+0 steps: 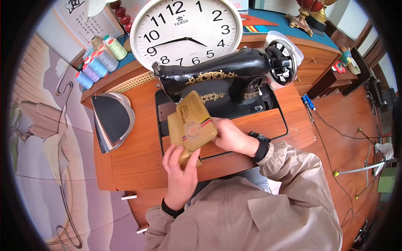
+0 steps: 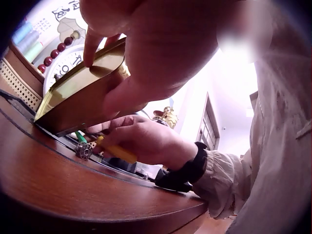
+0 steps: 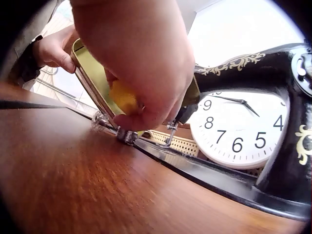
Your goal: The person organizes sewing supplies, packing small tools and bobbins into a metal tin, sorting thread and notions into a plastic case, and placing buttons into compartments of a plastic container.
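A gold tin [image 1: 193, 121] with its hinged lid raised stands tilted before the sewing machine [image 1: 217, 71]. My left hand [image 1: 180, 178] grips the tin's near end, thumb and fingers on opposite sides. At the tin's right, my right hand [image 1: 234, 136] has its fingertips hidden behind the lid in the head view. Curled in those fingers is a small yellow object [image 3: 124, 97], whose kind I cannot tell. Just below the right hand, clear and metal bobbins [image 2: 84, 151] sit on the wooden tabletop, with something green [image 2: 80, 137] beside them.
A large wall clock [image 1: 184, 33] leans behind the machine. Several thread spools [image 1: 100, 60] stand at the back left. Dark, rounded sheets [image 1: 113, 119] lie on the table's left side. At the right end is the machine's handwheel [image 1: 281, 62], and cables [image 1: 331, 125] trail across the floor.
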